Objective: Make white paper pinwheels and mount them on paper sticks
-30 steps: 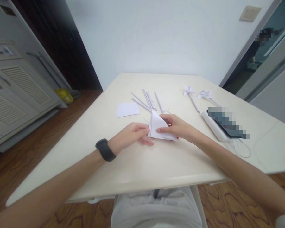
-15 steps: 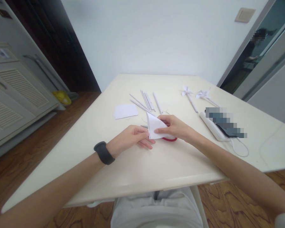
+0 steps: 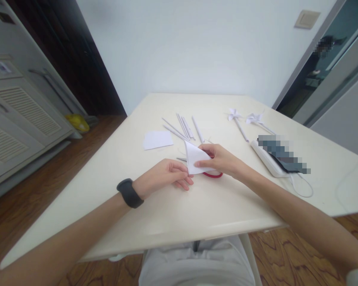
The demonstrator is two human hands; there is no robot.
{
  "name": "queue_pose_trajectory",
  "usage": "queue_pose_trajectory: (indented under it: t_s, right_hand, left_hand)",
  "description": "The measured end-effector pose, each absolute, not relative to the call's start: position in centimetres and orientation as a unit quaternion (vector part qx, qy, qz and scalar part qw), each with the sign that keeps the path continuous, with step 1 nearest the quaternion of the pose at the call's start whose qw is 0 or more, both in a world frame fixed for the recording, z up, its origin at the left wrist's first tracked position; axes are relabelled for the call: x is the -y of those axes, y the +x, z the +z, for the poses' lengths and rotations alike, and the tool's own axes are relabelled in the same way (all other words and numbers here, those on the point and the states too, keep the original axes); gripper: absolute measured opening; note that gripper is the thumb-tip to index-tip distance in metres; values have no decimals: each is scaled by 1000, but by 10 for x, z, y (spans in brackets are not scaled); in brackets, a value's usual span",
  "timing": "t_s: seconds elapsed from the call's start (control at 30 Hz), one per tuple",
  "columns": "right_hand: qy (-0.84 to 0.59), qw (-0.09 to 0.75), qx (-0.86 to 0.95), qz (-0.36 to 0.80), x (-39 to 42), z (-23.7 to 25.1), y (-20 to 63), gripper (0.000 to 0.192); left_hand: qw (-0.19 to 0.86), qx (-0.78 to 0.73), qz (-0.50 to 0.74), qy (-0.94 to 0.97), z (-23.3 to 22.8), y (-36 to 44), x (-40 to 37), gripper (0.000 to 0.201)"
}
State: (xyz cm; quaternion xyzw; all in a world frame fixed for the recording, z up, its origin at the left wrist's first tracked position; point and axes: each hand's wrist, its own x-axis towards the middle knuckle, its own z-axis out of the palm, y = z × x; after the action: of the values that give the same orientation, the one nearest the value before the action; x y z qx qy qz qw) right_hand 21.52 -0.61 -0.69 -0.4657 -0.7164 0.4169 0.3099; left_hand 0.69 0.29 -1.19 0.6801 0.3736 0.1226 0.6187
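A folded white paper triangle (image 3: pixel 193 157) is pinched between both hands just above the cream table (image 3: pixel 173 210). My left hand (image 3: pixel 164 176), with a dark band on its wrist, grips the paper's lower left corner. My right hand (image 3: pixel 219 159) holds the paper's right side with thumb and fingers. Under the paper lie red-handled scissors (image 3: pixel 213 174), with a metal tip showing at the left of the paper.
A flat white paper square (image 3: pixel 158 139) lies to the left. Several rolled paper sticks (image 3: pixel 183 128) lie beyond the hands. Two paper pinwheels (image 3: pixel 246 119) rest at the back right. A white device with a cable (image 3: pixel 271 161) sits at the right.
The paper has been lifted and folded smaller, which uncovers the red scissor handle beneath it. Both hands stay on the paper, almost in place.
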Motion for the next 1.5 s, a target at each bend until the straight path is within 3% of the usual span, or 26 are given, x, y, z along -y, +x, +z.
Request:
queue_pose_trajectory:
  t_s: [0.87, 1.27, 1.5]
  right_hand:
    - [-461, 316, 714, 422, 9, -6, 213, 20]
    - [-461, 321, 714, 417, 10, -4, 211, 19]
    - [-457, 325, 722, 404, 11, -4, 212, 19]
  left_hand:
    - [629, -387, 120, 663, 1, 9, 4, 15]
    - [621, -399, 117, 665, 4, 10, 6, 24]
    - [626, -400, 130, 657, 3, 9, 6, 17]
